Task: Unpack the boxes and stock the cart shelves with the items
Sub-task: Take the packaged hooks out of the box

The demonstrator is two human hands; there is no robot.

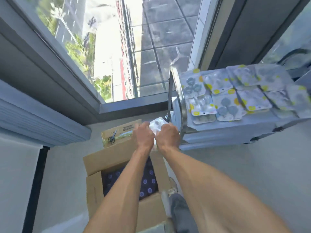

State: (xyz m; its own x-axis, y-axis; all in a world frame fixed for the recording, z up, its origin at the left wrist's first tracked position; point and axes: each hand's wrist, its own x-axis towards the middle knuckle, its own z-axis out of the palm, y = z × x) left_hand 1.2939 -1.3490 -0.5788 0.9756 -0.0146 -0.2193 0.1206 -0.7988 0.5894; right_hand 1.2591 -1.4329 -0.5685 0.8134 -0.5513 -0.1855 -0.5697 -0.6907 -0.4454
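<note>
Hands: left [144,135] and right [167,135] both grip packet [156,125] | long axis unclear, blurred | above box [117,158]

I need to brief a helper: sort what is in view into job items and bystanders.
Job:
clear plastic packet, gripped by left hand and right hand
open brown cardboard box
grey cart's top shelf
yellow-dotted packets on it

Lying about:
black-handled scissors on the flattened cardboard
window

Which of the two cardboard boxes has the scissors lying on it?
The flattened box farther from the person, near the window, carries the scissors. The nearer box stands open, with dark packets inside.
</note>
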